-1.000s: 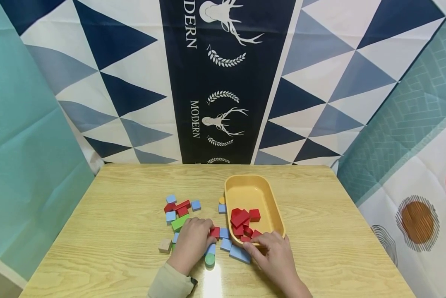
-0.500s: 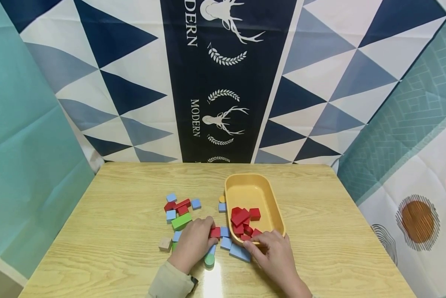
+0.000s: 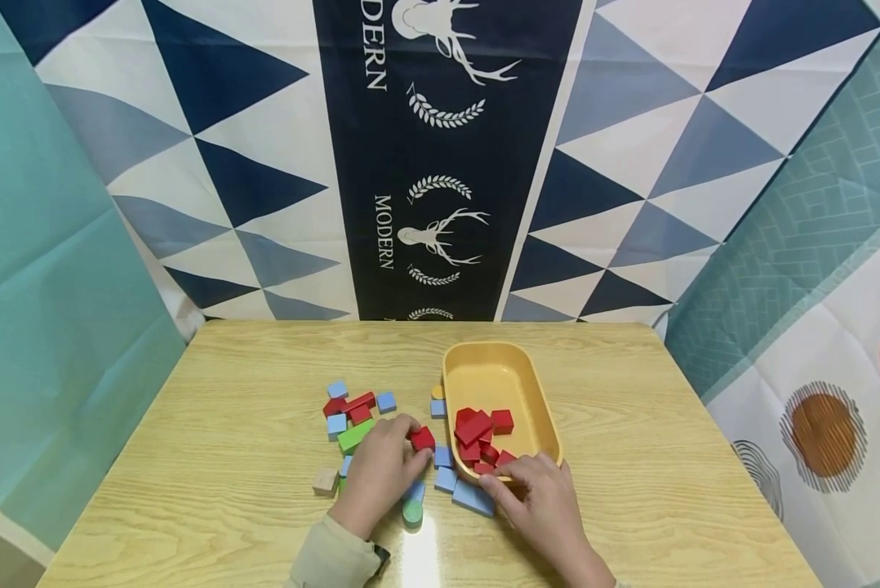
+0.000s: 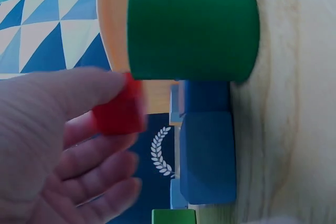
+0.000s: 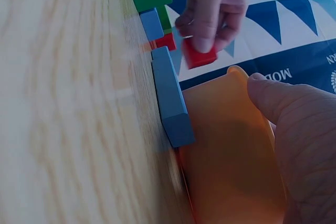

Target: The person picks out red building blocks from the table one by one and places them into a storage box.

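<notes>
My left hand [image 3: 381,464] pinches a red block [image 3: 422,438] between thumb and fingers. In the right wrist view this block [image 5: 200,55] is lifted off the table, beside the yellow bin [image 3: 490,376]. At the bin's near edge, my right hand [image 3: 539,506] grips the rim, with the thumb over it. Several red blocks [image 3: 473,429] lie piled in the near half of the bin. Large in the left wrist view is a green cylinder [image 4: 194,30], which lies close to the left hand along with blue blocks [image 4: 207,156].
Left of the hand lie more blocks: a green one [image 3: 355,437], a plain wooden cube [image 3: 326,482], several red and blue ones. A flat blue block [image 3: 473,498] lies against the bin's near left corner. A patterned cloth [image 3: 440,163] hangs behind the wooden table [image 3: 249,408].
The left hand has raised the red block from beside the blue blocks, slightly up and away from the person. My right hand stays on the bin's rim, and the bin has not moved.
</notes>
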`<state>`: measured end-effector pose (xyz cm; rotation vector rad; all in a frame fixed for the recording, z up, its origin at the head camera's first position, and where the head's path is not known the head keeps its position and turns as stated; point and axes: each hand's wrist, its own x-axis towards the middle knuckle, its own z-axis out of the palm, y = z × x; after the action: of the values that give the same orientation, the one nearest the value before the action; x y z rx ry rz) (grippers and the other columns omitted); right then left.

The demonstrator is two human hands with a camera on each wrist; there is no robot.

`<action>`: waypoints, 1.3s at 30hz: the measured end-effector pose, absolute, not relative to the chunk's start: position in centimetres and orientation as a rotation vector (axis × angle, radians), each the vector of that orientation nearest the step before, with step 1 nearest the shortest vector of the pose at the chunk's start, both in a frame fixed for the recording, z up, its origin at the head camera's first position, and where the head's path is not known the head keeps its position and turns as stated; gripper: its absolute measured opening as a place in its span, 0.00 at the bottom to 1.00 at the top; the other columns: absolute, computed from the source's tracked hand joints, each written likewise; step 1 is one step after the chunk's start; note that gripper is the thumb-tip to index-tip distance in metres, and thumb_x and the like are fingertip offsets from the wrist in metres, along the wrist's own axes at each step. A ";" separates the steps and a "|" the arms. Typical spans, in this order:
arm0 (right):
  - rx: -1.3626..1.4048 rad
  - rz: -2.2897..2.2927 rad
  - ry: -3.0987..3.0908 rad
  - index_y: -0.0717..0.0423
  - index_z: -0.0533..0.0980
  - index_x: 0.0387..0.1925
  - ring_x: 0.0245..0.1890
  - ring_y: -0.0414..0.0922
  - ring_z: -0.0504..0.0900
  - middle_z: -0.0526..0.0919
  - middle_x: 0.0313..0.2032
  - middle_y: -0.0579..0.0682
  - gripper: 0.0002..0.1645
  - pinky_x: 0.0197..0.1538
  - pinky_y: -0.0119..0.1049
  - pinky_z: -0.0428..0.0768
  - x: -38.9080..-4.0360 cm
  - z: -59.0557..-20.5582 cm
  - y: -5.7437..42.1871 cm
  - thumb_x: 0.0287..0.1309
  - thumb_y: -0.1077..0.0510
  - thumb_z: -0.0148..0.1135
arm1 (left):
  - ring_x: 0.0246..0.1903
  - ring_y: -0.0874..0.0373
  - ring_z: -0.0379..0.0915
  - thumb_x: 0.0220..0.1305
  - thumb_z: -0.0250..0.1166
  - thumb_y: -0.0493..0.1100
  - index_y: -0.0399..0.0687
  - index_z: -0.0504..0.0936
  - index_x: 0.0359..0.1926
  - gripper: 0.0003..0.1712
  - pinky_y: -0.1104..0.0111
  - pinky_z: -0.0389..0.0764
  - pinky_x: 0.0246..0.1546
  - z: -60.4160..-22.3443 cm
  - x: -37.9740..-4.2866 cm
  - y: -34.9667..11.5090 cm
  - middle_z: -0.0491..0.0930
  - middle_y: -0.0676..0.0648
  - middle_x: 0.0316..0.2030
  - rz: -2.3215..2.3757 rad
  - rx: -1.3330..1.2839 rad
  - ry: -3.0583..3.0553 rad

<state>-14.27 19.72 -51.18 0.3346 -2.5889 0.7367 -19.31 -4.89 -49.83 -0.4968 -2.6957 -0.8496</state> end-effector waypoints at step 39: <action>0.405 0.733 -2.506 0.37 0.85 0.25 0.28 0.34 0.68 0.81 0.25 0.29 0.11 0.32 0.40 0.63 -14.3 -51.2 19.9 0.49 0.38 0.74 | 0.45 0.63 0.74 0.54 0.76 0.50 0.53 0.84 0.49 0.21 0.63 0.81 0.47 -49.9 -19.5 -0.6 0.82 0.55 0.44 -0.936 -0.721 -2.340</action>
<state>-14.34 19.86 -51.16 0.4048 -2.5063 0.7332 -19.51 -0.59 -49.95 -0.7209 -2.3402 -0.9360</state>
